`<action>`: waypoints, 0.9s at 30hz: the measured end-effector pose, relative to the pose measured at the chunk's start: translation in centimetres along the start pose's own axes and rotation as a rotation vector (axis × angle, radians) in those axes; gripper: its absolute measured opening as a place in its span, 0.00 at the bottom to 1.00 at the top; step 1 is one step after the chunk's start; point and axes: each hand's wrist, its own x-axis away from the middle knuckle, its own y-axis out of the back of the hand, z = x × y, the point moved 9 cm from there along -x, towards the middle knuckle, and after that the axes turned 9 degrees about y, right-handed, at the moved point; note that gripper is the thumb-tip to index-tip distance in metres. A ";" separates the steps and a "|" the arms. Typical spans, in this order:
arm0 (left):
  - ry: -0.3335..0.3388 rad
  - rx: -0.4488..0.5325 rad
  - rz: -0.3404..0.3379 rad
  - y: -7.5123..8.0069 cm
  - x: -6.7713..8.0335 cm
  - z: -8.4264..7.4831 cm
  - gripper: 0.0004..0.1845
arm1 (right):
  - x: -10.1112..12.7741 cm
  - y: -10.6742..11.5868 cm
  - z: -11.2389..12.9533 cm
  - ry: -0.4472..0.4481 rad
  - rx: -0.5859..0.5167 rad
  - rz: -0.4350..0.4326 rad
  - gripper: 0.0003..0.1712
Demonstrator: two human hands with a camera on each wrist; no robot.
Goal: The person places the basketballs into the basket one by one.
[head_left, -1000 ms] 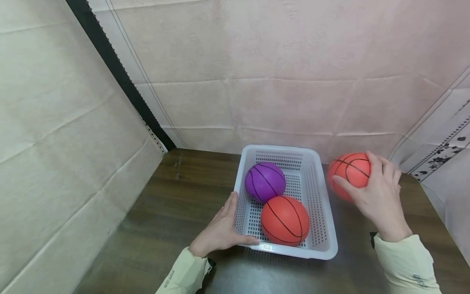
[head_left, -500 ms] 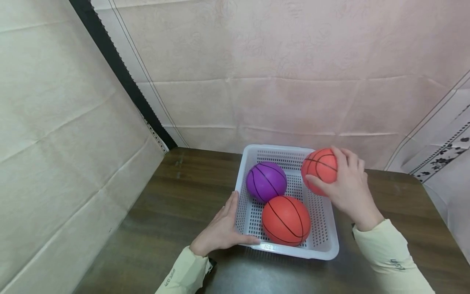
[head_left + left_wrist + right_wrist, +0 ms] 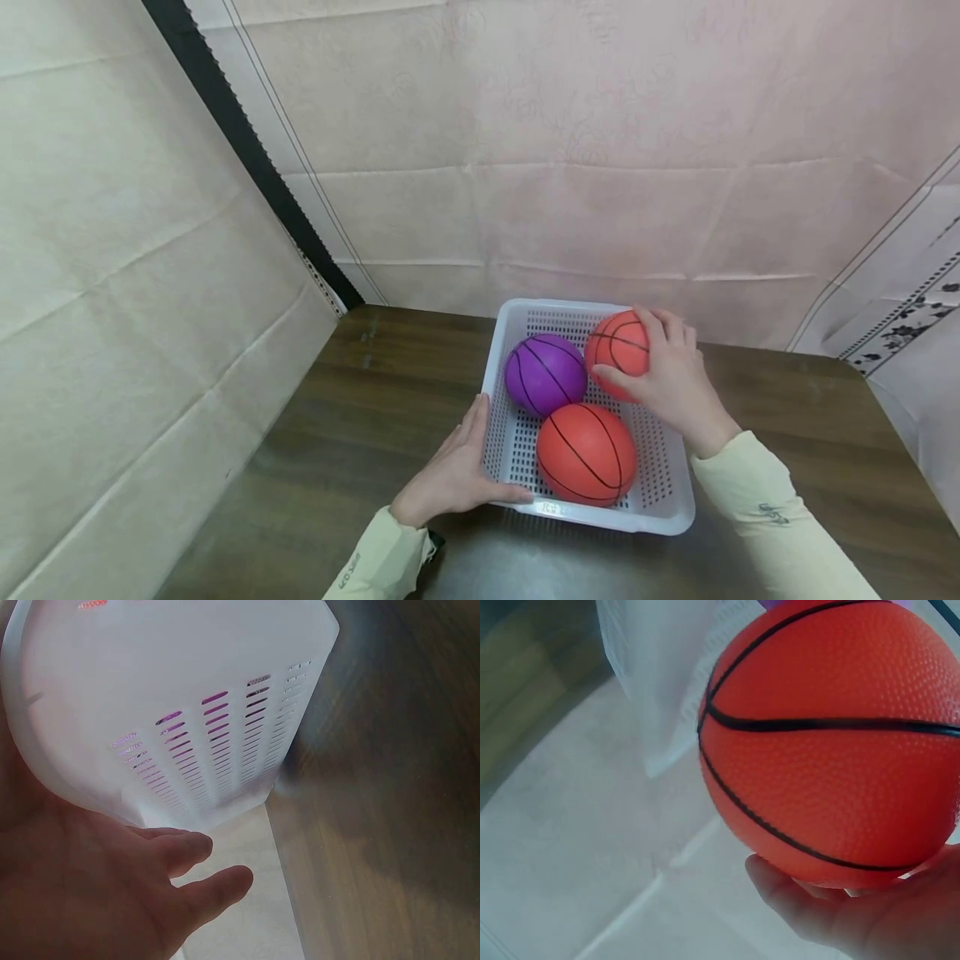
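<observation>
My right hand [image 3: 671, 383] holds a red-orange toy basketball [image 3: 618, 350] with black lines, thumb on its near side and fingers over its far right. In the right wrist view, that basketball [image 3: 832, 742] fills much of the picture, with fingers under its lower edge. It is over the back right of a white plastic basket [image 3: 678, 508]; whether it touches the bottom is hidden. Inside the basket sit a purple toy basketball [image 3: 545, 375] and another red-orange basketball [image 3: 587, 454] in front. My left hand [image 3: 453, 471] rests against the basket's near left corner, fingers straight along the side, thumb along the front rim.
The basket stands on a dark brown wooden table [image 3: 337, 450]. Pale cloth walls [image 3: 585, 167] rise behind the table and at the left [image 3: 150, 275], with a dark strip [image 3: 255, 150] between them. Slots [image 3: 217, 724] in the basket's side show purple through them.
My right hand has carried the red-orange basketball leftward, from beside the basket to over its back right part, next to the purple ball. The left hand has kept its place on the basket.
</observation>
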 end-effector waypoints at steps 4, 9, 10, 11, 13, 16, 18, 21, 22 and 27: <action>0.005 0.008 0.006 -0.1 0.0 0.1 0.75 | -0.1 -1.6 -0.6 -0.019 -0.028 0.073 0.62; -0.005 0.005 0.008 -0.1 0.0 0.0 0.75 | 0.4 -1.1 -1.5 -0.064 -0.060 0.139 0.62; -0.006 0.006 0.007 -0.1 0.0 0.0 0.75 | 0.5 -0.8 -1.5 -0.066 -0.058 0.143 0.61; -0.007 0.004 0.006 0.0 0.0 0.0 0.75 | 0.5 -0.4 -1.5 -0.059 -0.055 0.144 0.60; -0.005 0.005 0.002 0.0 -0.1 0.0 0.75 | 0.6 0.1 -1.4 -0.044 -0.058 0.153 0.56; 0.006 0.012 0.000 0.0 -0.2 0.1 0.76 | 0.7 0.4 -1.1 -0.023 -0.064 0.180 0.52; 0.013 0.012 0.002 -0.1 -0.2 0.1 0.76 | 0.9 0.3 -1.0 -0.019 -0.063 0.202 0.50; 0.018 0.012 0.010 -0.1 -0.2 0.2 0.76 | 0.9 0.1 -0.8 -0.009 -0.024 0.216 0.50; 0.018 0.012 0.012 -0.1 -0.2 0.1 0.76 | 0.9 0.1 -0.7 0.001 -0.004 0.216 0.50; 0.009 0.003 0.015 0.1 -0.1 0.0 0.76 | 0.5 -0.1 -0.4 0.055 0.121 0.230 0.53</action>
